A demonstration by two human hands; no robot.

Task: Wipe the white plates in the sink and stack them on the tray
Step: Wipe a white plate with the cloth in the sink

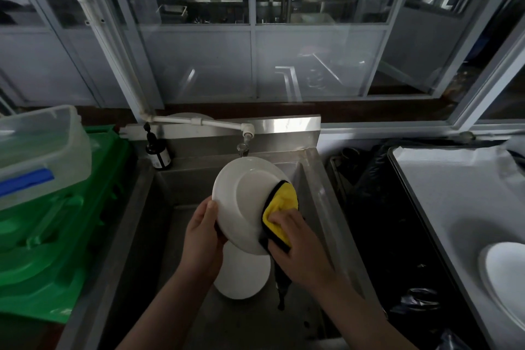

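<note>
Above the sink (147,196): left hand (203,239) gripping tilted plate (244,202) by its rim; right hand (298,247) pressing yellow cloth (281,204) against plate's right side. Second plate (244,275) lying in the sink below.

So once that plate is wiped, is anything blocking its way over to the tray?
Nothing visible blocks it. The held plate is above the sink; the tray lies to the right, past a dark gap, with one plate already there.

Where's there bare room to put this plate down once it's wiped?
On the tray at the right: bare lining from its far edge to the plate at its near right. The sink floor is crowded: another plate lies under both hands.
</note>
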